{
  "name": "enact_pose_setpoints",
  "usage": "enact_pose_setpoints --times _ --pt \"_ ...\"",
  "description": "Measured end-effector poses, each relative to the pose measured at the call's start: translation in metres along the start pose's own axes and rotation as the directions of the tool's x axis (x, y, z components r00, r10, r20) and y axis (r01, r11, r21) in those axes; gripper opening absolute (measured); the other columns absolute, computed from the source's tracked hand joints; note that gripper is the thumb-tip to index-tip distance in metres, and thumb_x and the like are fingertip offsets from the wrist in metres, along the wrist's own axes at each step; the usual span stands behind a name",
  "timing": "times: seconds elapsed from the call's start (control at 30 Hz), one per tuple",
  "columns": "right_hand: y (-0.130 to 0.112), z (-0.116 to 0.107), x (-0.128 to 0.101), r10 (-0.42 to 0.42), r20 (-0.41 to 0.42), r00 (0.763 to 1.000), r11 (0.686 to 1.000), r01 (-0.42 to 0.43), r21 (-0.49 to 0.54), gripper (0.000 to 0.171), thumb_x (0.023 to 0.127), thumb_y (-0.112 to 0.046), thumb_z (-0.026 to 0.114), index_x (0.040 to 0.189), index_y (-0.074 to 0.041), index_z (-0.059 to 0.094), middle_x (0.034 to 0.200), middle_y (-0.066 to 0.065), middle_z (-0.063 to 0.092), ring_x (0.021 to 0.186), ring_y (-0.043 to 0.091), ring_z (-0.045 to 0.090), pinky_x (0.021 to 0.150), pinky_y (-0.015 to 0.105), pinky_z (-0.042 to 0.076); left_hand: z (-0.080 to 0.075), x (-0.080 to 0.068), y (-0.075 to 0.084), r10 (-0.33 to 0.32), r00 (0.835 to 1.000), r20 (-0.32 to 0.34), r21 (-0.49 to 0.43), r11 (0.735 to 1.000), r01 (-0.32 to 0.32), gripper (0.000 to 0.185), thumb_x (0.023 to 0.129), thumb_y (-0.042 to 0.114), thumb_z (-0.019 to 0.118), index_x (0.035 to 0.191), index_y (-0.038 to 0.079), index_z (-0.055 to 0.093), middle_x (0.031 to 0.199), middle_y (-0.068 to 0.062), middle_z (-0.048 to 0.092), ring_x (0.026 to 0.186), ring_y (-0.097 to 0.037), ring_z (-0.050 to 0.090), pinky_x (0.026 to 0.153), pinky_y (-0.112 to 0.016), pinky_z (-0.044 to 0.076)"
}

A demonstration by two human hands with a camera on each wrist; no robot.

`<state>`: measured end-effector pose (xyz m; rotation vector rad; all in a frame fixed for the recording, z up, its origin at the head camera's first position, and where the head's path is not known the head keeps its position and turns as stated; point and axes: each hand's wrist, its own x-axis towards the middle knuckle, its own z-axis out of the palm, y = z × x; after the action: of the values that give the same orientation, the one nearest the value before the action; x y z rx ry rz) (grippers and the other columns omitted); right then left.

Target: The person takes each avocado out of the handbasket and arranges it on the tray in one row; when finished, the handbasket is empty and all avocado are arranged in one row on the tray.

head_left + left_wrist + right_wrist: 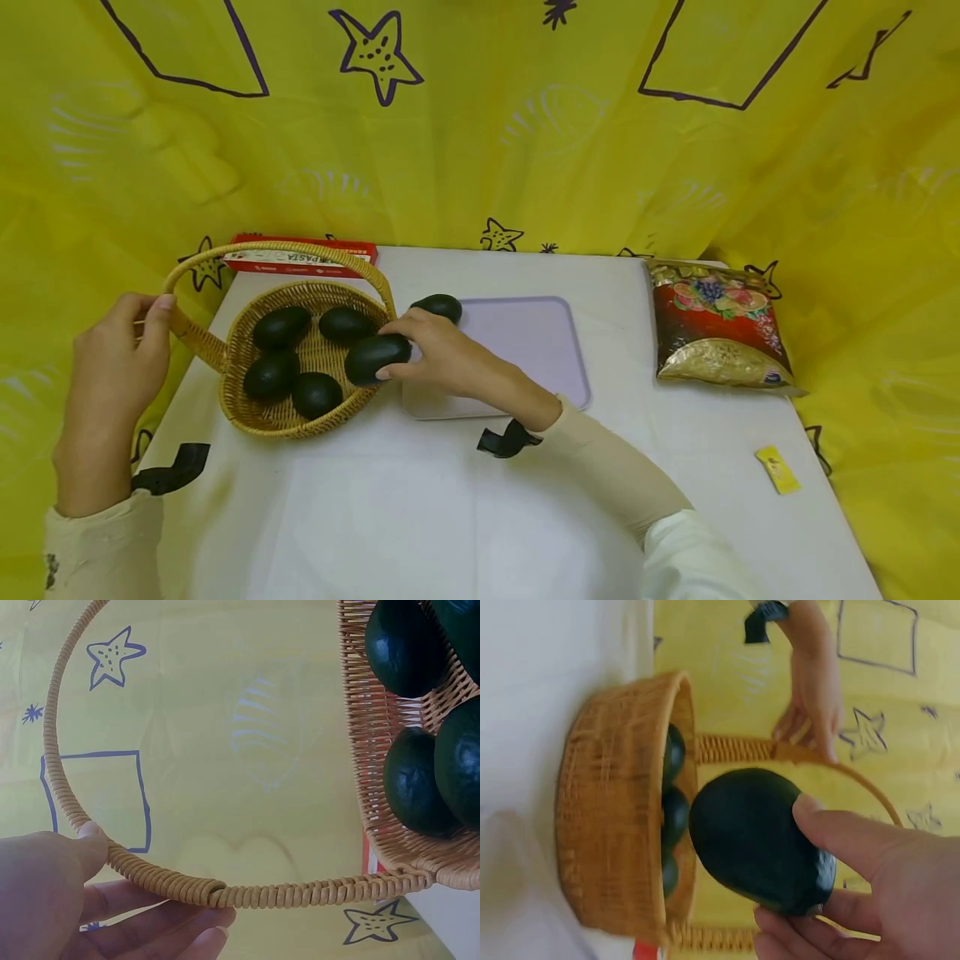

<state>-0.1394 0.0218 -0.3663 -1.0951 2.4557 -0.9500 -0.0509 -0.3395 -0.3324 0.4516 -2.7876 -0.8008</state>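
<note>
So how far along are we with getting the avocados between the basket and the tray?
Four avocados lie in the wicker basket. A fifth avocado is in hand: the right hand holds it over the basket rim, while the left hand steadies the handle. One more avocado sits at the lilac tray edge. Direction of transfer cannot be told from here.

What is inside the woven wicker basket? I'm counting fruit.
Four dark green avocados lie inside the woven wicker basket. A fifth, gripped by the right hand, sits at its rim. The basket's bottom under them is hidden.
</note>
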Motion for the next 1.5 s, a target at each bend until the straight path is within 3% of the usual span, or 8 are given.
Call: enact_pose_setpoints --times 0.2,0.43,0.8,1.2,1.5 --pt "0.039 -0.022 -0.022 0.014 -0.039 0.999 0.996 -0.010 0.090 0.052 0.096 -0.035 0.081 0.139 -0.010 0.067 0.131 0.004 0.066 0.113 0.017 0.060 0.100 0.035 0.053 -0.001 0.000 0.000 -0.018 1.000 0.020 -0.005 1.000 0.018 0.063 0.115 0.045 0.032 0.143 -0.009 0.048 0.141 -0.045 0.052 0.129 -0.067 0.048 0.101 -0.081 0.039" --pt "0.091 -0.035 -0.041 0.098 -0.070 0.993 0.976 -0.082 0.200 0.052 0.096 -0.034 0.080 0.139 -0.009 0.066 0.141 0.009 0.064 0.128 0.024 0.062 0.113 0.041 0.052 0.001 0.000 0.000 -0.012 1.000 0.013 -0.007 1.000 0.012 0.063 0.115 0.045 0.032 0.142 -0.009 0.049 0.139 -0.045 0.053 0.128 -0.067 0.049 0.100 -0.081 0.040" --pt "0.169 -0.041 -0.049 0.242 -0.129 0.962 0.934 -0.195 0.298 0.050 0.100 -0.030 0.076 0.143 -0.009 0.064 0.147 0.011 0.062 0.140 0.032 0.057 0.116 0.048 0.048 0.000 -0.001 0.001 -0.013 1.000 0.016 -0.009 1.000 0.014 0.063 0.115 0.044 0.032 0.143 -0.009 0.048 0.140 -0.045 0.053 0.128 -0.067 0.049 0.100 -0.081 0.040" --pt "0.193 -0.038 -0.044 0.339 -0.112 0.934 0.871 -0.267 0.413 0.056 0.099 -0.036 0.076 0.146 -0.011 0.061 0.150 0.013 0.061 0.142 0.030 0.056 0.116 0.050 0.046 0.001 -0.001 0.001 -0.009 1.000 0.003 -0.020 1.000 0.009 0.063 0.115 0.045 0.032 0.142 -0.009 0.050 0.139 -0.044 0.054 0.128 -0.066 0.051 0.100 -0.080 0.041" --pt "0.196 -0.038 -0.037 0.357 -0.123 0.926 0.877 -0.287 0.386 0.055 0.098 -0.036 0.077 0.145 -0.012 0.062 0.147 0.014 0.063 0.136 0.029 0.060 0.113 0.049 0.048 0.002 0.000 -0.002 -0.008 1.000 0.005 -0.031 0.999 0.008 0.063 0.115 0.045 0.033 0.143 -0.009 0.049 0.140 -0.044 0.054 0.129 -0.066 0.050 0.101 -0.080 0.040"
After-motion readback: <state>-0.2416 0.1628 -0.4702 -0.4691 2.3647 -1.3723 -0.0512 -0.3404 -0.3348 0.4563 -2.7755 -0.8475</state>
